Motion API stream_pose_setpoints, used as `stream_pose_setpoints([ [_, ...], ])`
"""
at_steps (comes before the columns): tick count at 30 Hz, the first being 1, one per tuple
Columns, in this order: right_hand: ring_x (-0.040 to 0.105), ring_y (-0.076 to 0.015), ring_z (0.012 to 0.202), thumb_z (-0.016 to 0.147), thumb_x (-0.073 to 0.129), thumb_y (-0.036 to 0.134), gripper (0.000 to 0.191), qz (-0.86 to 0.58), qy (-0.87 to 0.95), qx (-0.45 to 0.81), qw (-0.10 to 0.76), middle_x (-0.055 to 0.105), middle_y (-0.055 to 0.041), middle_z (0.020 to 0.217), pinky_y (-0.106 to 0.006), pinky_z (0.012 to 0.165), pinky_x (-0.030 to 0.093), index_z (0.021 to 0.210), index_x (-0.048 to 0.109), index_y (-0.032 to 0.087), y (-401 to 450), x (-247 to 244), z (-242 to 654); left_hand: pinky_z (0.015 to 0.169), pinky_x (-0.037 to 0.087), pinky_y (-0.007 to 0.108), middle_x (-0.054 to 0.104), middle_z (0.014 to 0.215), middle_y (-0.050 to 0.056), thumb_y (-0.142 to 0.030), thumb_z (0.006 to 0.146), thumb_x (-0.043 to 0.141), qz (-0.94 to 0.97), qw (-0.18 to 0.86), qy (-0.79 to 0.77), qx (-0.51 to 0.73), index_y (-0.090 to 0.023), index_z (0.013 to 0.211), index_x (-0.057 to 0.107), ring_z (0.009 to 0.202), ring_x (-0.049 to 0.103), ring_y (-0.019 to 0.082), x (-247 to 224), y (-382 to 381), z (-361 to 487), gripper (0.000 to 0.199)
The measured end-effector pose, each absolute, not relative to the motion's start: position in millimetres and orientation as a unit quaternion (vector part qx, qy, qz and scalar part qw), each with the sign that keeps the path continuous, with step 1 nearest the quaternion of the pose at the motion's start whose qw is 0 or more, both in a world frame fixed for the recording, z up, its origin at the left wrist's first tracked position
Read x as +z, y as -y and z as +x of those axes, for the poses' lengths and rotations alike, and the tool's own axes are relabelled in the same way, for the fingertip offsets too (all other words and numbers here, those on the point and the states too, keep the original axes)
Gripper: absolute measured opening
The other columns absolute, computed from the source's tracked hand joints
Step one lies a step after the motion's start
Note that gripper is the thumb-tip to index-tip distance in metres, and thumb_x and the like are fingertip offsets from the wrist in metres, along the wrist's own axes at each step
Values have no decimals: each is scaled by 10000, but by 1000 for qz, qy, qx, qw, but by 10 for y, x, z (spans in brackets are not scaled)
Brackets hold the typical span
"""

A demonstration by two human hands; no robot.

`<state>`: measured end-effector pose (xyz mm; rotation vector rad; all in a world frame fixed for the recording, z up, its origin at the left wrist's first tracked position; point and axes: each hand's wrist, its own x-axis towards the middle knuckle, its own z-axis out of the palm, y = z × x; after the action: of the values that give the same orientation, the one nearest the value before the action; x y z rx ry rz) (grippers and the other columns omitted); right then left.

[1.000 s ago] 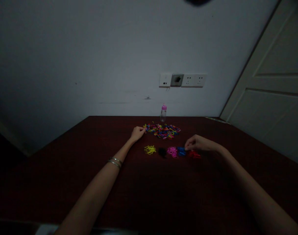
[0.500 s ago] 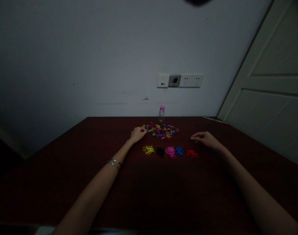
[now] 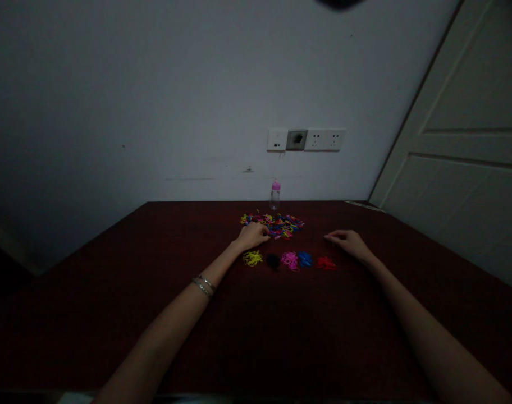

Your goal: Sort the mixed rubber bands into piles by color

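A loose pile of mixed-colour rubber bands point(image 3: 284, 225) lies toward the back of the dark red table. My left hand point(image 3: 254, 235) is at the pile's front left edge, its fingers closed in a pinch; whatever they hold is too small to make out. To the right of the pile, my right hand point(image 3: 349, 242) rests low over the table with thumb and fingertips pressed together. Nothing can be made out between them. Sorted heaps form a row in front: yellow bands point(image 3: 252, 258), black bands point(image 3: 273, 261), pink bands point(image 3: 290, 261), blue bands point(image 3: 305, 258) and red bands point(image 3: 325, 262).
Behind the pile a clear bottle with a pink cap point(image 3: 275, 196) stands upright near the wall. Sockets point(image 3: 323, 140) are set in the wall above. A pale panelled door point(image 3: 458, 146) borders the table's right side.
My left hand has moved right and slightly nearer, from the pile's left end to its front edge. My right hand stays about where it was; the view has shifted slightly.
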<state>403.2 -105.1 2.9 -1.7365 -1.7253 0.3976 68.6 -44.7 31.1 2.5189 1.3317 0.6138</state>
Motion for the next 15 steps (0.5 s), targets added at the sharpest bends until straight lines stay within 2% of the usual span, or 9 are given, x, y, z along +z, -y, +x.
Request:
stream_pose_setpoints([
  [7, 627, -225, 798, 733, 554, 490, 362, -664, 660, 145, 321, 711, -55, 857, -295, 707, 446, 838, 718, 185, 1052, 20, 4031, 698, 401, 251, 674, 854, 47, -263, 754, 570, 864, 76, -460, 190, -252, 877, 711, 836, 592, 204, 235, 394, 654, 187],
  [15, 624, -239, 859, 752, 536, 488, 371, -660, 668, 149, 310, 707, -61, 918, -312, 755, 439, 869, 711, 183, 1046, 21, 4041, 720, 405, 256, 674, 858, 53, -254, 769, 551, 852, 103, -461, 226, -225, 862, 709, 819, 589, 197, 253, 396, 624, 186],
])
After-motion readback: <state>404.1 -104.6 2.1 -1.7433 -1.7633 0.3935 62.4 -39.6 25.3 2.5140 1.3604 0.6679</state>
